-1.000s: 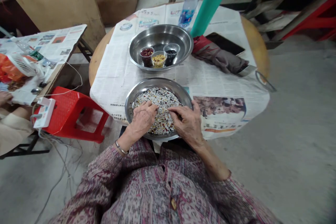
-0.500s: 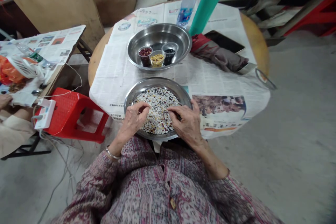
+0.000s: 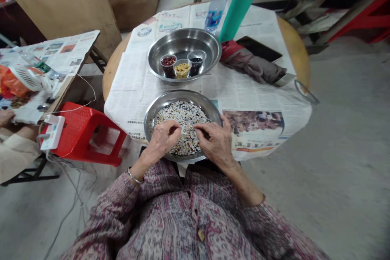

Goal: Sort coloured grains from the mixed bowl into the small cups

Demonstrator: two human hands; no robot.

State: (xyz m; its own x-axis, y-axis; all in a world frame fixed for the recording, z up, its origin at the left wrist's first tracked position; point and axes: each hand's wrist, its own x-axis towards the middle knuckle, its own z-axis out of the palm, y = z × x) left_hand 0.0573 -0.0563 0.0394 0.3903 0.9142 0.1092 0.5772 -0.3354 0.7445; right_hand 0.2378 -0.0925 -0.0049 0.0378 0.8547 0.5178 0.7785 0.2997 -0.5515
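In front of me a steel basin holds a layer of mixed grains and beans, white with black, yellow and dark red bits. My left hand hangs over the left side of the grains, thumb and forefinger pinched together; whatever is between them is too small to see. My right hand is over the right side, also pinched, its contents hidden. Behind stands a second steel basin with three clear cups: one of dark red beans, one of yellow grains, one of black grains.
Newspaper covers the round table. At its back are a water bottle, a green tumbler, a folded umbrella and a dark phone. A red stool with a power strip stands left, beside another person's arm.
My left hand has moved a little to the right over the grains, closer to my right hand. The right hand stays almost in place.
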